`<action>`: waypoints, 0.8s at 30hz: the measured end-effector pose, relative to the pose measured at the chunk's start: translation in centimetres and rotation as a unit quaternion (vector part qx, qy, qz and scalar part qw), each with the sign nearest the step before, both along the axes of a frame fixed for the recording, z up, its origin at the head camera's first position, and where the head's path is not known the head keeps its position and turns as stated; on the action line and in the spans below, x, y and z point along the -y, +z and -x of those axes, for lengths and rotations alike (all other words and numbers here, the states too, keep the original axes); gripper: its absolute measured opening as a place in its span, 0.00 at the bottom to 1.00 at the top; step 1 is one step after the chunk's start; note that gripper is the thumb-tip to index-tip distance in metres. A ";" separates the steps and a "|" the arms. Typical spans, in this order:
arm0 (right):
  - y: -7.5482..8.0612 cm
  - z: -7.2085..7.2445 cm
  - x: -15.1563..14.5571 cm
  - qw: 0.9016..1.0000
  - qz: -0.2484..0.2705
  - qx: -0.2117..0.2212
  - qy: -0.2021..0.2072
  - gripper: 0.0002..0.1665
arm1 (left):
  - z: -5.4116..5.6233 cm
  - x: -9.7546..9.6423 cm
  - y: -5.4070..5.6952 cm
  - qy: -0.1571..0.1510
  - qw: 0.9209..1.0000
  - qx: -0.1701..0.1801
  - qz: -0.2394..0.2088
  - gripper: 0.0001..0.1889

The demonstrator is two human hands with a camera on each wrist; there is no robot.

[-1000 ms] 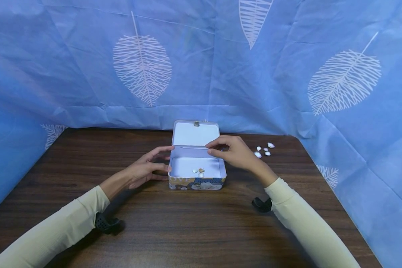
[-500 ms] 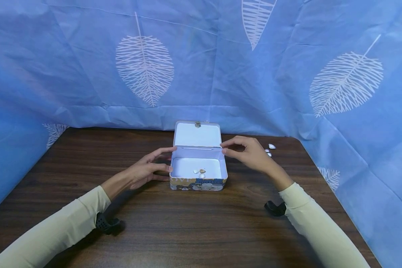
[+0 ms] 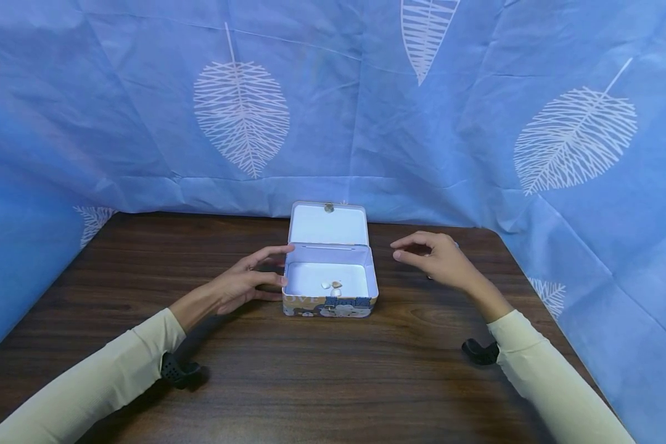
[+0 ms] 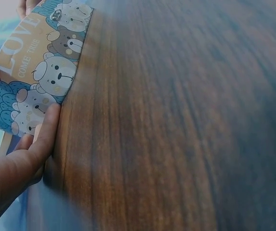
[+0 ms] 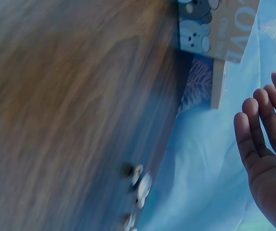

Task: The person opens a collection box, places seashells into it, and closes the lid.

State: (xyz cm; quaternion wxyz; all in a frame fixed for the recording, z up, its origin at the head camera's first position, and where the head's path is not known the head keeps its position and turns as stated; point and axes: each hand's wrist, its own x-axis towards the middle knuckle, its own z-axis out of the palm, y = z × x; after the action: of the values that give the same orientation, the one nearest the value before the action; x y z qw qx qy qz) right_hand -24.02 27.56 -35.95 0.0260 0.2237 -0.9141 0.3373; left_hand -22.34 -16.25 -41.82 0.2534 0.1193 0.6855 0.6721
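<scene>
A tin box (image 3: 300, 306) printed with cartoon bears stands mid-table, its white-lined lid (image 3: 328, 226) raised at the back. Inside on the floor lie a few small seashells (image 3: 336, 293), white and tan. My left hand (image 3: 244, 285) touches the tin's left side with its fingers spread along it; the left wrist view has the fingers (image 4: 45, 134) against the bear print. To the right of the tin, apart from it, my right hand (image 3: 441, 259) is in the air with nothing seen in it. Its fingers are loosely bent. Several more seashells (image 5: 143, 187), blurred in the right wrist view, are mostly hidden behind this hand in the head view.
The dark wooden table (image 3: 311, 382) runs back to a blue cloth (image 3: 333, 111) with white leaf prints, which also hangs along both sides. Each wrist wears a black band (image 3: 180, 371) over a pale yellow sleeve (image 3: 105, 376).
My right hand has moved from over the tin out to the right, now covering most of the shells on the table. My left hand stays at the tin's left side.
</scene>
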 end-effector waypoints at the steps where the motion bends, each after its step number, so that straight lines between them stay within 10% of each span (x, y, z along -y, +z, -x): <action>1: 0.0 0.0 -0.4 1.000 -0.002 0.000 -0.003 0.14 | 0.0 0.0 0.0 -0.001 1.000 0.000 0.000 0.42; 24: -2.2 0.9 -7.4 0.994 -0.033 0.099 -0.041 0.21 | 0.1 0.2 -0.1 -0.006 1.000 0.000 0.000 0.43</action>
State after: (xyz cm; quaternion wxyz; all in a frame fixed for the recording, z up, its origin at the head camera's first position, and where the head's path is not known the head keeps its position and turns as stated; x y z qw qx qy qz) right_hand -24.92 34.99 -38.13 -0.0576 0.1520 -0.9312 0.3264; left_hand -22.40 -16.41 -41.94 0.2576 0.1236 0.6845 0.6707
